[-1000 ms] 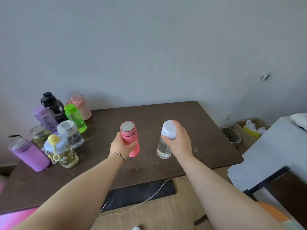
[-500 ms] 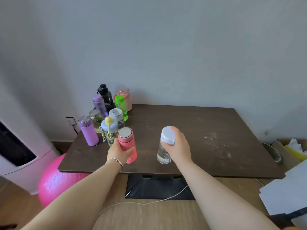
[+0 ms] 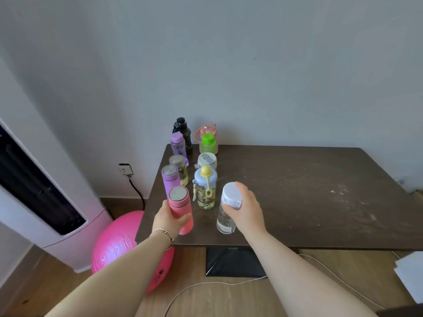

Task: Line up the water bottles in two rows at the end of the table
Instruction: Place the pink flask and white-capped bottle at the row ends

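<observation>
My left hand (image 3: 168,221) grips a coral pink flask (image 3: 180,211) near the front left corner of the dark table (image 3: 309,191), just in front of a purple flask (image 3: 170,179). My right hand (image 3: 246,208) holds a clear bottle with a white cap (image 3: 229,208), right of a yellow-capped patterned bottle (image 3: 205,188). Behind stand two rows: a glass jar (image 3: 179,169), a lilac bottle (image 3: 178,144), a black bottle (image 3: 182,130); a white-lidded bottle (image 3: 207,160), a green bottle (image 3: 208,143), a pink jug (image 3: 207,130).
A pink exercise ball (image 3: 124,245) lies on the floor left of the table. A white tower appliance (image 3: 43,197) stands further left. A wall socket with a black cable (image 3: 127,170) is behind. A white cord (image 3: 217,284) runs across the floor; papers (image 3: 410,274) at right.
Both hands have carried their bottles left toward the lined-up bottles. The pink flask now sits in front of the purple one, the clear bottle beside the yellow-capped one. My view has swung left.
</observation>
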Demonstrator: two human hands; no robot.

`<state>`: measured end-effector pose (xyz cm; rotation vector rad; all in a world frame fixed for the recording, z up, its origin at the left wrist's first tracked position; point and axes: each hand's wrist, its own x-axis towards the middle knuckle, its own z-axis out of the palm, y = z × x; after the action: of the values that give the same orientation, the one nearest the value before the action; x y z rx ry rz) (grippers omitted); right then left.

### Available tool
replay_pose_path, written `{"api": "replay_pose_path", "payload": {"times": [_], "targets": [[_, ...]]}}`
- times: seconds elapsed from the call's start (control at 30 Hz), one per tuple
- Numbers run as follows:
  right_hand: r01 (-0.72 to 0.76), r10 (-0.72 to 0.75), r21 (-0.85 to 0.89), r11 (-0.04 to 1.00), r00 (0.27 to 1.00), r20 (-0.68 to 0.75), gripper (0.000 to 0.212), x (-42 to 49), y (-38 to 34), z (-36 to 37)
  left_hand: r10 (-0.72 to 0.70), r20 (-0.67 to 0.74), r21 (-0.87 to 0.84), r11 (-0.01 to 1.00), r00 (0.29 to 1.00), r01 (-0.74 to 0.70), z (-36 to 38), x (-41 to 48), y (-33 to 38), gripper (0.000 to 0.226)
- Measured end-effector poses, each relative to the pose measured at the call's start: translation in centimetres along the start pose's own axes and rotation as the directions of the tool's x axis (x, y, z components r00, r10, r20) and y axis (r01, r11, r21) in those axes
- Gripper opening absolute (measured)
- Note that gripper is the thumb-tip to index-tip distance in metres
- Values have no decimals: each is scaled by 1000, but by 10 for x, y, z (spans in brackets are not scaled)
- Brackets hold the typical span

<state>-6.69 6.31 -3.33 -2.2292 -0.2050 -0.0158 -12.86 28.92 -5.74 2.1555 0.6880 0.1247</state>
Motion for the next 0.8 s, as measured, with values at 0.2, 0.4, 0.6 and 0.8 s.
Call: {"api": "replay_pose_path", "payload": {"times": [0.2, 0.4, 0.6, 0.8], "targets": [[5, -3, -40, 999, 999, 48, 70, 3, -25, 52, 8, 49, 34, 999, 999, -10, -18, 34, -36, 50], [0, 3, -56, 998, 999, 51, 72, 5, -31, 82, 5, 93, 43, 999, 996, -9, -18, 53, -54, 49], [-24, 27, -75, 997, 999, 35, 73, 5, -26, 95, 20, 129, 43, 999, 991, -26, -13, 59, -63, 48], [-32, 34, -77, 996, 999, 22, 73, 9, -24, 97, 58, 152, 73, 995, 987, -69, -11, 63, -63, 48]]}}
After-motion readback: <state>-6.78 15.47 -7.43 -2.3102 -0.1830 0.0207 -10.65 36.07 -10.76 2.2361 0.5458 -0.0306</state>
